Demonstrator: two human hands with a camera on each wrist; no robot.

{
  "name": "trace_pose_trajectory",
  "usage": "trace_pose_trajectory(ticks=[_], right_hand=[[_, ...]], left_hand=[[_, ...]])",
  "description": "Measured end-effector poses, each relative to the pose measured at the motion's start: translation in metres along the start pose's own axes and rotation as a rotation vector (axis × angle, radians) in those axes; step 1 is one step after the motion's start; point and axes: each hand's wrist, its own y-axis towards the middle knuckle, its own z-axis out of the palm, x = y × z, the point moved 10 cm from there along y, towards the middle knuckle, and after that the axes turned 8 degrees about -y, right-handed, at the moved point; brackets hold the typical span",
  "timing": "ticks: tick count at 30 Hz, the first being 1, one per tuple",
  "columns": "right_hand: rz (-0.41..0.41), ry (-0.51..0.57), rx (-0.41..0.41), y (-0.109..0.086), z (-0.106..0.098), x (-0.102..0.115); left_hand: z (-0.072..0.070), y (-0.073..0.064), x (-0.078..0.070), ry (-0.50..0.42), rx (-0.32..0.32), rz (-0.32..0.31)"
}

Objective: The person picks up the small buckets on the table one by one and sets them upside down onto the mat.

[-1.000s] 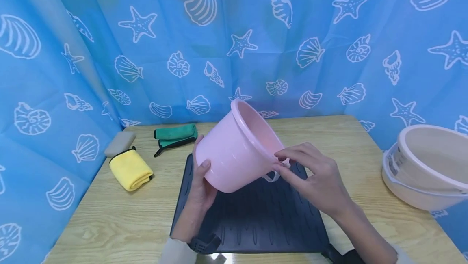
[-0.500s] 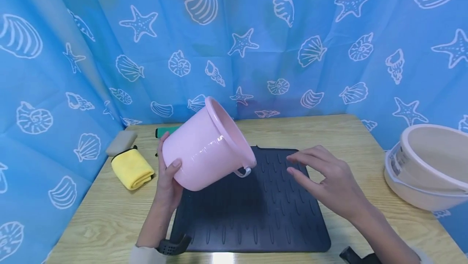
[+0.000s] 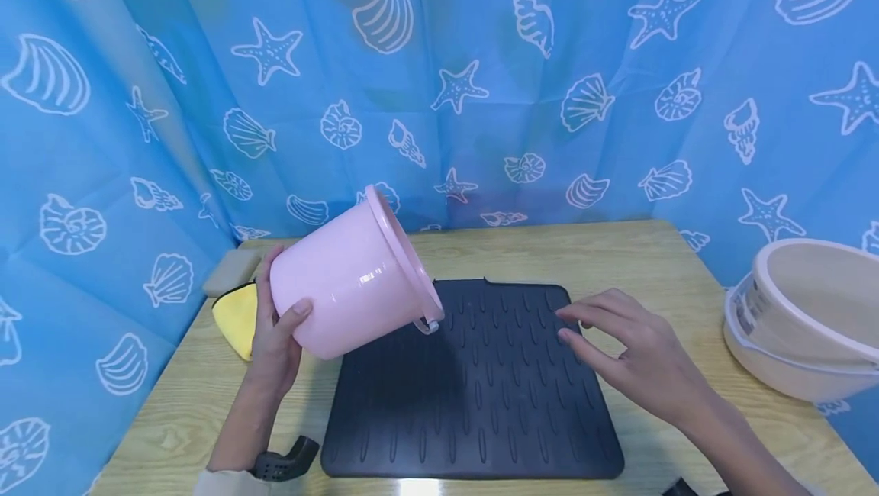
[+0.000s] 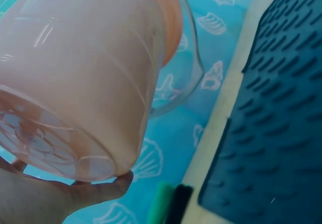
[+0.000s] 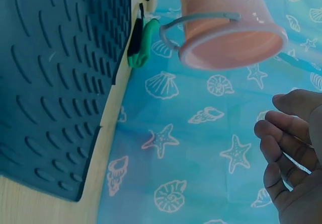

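A pink bucket [image 3: 343, 278] hangs tilted over the left part of a black ridged mat [image 3: 494, 397], its mouth facing right and its thin handle hanging below the rim. My left hand [image 3: 276, 336] grips it by the base, thumb on the near side. In the left wrist view the underside of the pink bucket [image 4: 85, 83] shows, with my left hand [image 4: 65, 194] at its bottom edge. Above the mat's right edge, my right hand [image 3: 632, 351] is held in the air with loosely bent fingers and nothing between them. The right wrist view shows my right hand [image 5: 292, 158] apart from the bucket.
Two nested pale buckets [image 3: 803, 336] stand at the table's right edge. At the left lie a folded yellow cloth [image 3: 236, 320] and a grey block [image 3: 232, 271]. A green cloth [image 5: 145, 43] is hidden behind the bucket in the head view. A blue shell-print curtain [image 3: 426, 99] surrounds the table.
My right hand has let go of the bucket's rim and moved slightly right. My left hand has carried the bucket left, covering the green cloth and part of the yellow one.
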Motion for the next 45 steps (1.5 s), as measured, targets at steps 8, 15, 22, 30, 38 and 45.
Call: trace_pose_trajectory(ticks=[8,15,22,30,38,45], right_hand=[[0.011,-0.040,0.041,-0.008,0.003,-0.005],[-0.004,-0.040,0.044,-0.015,0.007,-0.007],[0.010,-0.058,0.068,-0.022,0.012,-0.010],[0.016,-0.068,0.096,-0.027,0.018,-0.013],[0.026,-0.097,0.147,-0.030,0.025,-0.015],[0.035,-0.115,0.189,-0.038,0.034,-0.019]], left_hand=[[-0.014,-0.001,-0.023,0.063,0.012,0.038],[-0.033,-0.004,-0.032,0.132,-0.035,-0.011],[-0.047,-0.006,-0.042,0.218,-0.045,-0.020],[-0.058,-0.006,-0.050,0.310,-0.039,-0.049],[-0.066,-0.006,-0.056,0.366,-0.019,-0.080],[-0.075,-0.007,-0.058,0.429,-0.028,-0.087]])
